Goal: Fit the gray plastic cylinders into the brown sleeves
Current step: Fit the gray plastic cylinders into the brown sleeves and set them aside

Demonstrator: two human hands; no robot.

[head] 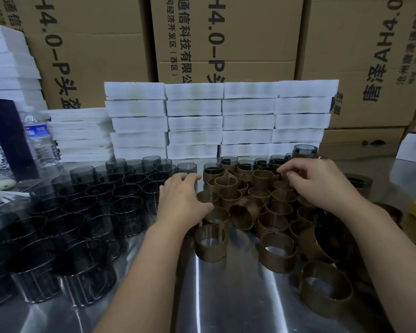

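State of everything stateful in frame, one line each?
Gray cylinders: upright, unsleeved.
Brown sleeves: loose pile, empty, some tipped.
Sleeved cylinders: assembled, upright at back.
Bottle: upright.
Foam trays: stacked.
Left hand: fingers relaxed, at a cylinder.
Right hand: fingers curled among sleeves, grip unclear.

The metal table (238, 296) is gleaming, smooth and mirror-bright with streaks of light. The gray plastic cylinders (127, 191) are shining glossy and see-through, the brown sleeves (210, 246) looking smooth and duller. Behind, matt cardboard boxes (250, 32) and white foam trays (195, 108) are showing no shine.
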